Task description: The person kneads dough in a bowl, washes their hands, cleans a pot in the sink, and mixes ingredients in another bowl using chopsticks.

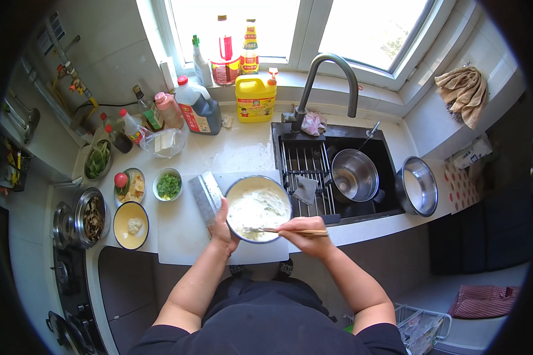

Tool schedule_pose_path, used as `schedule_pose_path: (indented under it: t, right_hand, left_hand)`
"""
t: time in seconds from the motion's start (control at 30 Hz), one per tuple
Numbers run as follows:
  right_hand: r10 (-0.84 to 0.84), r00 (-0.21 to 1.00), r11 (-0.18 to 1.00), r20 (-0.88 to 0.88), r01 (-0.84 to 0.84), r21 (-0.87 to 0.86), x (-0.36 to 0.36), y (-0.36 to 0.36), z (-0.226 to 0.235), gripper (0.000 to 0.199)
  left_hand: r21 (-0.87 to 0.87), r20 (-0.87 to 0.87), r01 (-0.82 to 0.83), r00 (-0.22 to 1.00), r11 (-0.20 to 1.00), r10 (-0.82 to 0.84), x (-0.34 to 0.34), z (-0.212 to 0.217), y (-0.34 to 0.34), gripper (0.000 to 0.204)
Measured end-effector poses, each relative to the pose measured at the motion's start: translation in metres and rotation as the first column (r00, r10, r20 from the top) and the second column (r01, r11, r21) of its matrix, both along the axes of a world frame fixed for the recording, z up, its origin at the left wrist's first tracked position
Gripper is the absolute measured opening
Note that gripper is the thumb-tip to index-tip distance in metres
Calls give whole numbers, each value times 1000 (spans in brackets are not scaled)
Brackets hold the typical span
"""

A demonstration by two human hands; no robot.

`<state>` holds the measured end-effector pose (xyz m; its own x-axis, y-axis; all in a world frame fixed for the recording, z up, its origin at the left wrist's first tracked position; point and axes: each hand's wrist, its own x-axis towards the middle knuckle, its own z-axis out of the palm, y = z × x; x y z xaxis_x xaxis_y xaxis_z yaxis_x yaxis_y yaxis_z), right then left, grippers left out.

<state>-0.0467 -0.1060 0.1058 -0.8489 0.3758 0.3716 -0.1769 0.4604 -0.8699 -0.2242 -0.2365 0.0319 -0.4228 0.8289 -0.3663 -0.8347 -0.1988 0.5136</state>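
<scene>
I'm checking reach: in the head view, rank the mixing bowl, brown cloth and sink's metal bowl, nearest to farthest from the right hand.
1. Mixing bowl: left of the right hand.
2. Metal bowl: in the sink.
3. Brown cloth: upper right.

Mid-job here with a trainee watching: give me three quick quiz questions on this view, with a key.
1. Which hand grips the chopsticks?
2. True or false: the left hand touches the white bowl.
3. What hangs at the view's upper right? A) a pan; B) a tan cloth; C) a ladle.

Key: 1. The right hand. 2. True. 3. B.
</scene>
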Motion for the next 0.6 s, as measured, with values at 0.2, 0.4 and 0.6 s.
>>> schedule_pose_path:
  t: [0.2,0.4,0.6]
  right_hand:
    - [-92,991,984,-100,105,141,-11,38,7,9]
    - [-238,957,969,164,246,-31,11,43,23,6]
    - [-12,978,916,210,95,-389,3,7,10,10]
  left_hand:
    - [24,-2,196,981,980,-196,8,3,-8,70]
    - [124,14,27,1000,992,-28,-17,2,-11,73]
    - [28,-7,35,999,999,-35,-8,1,1,69]
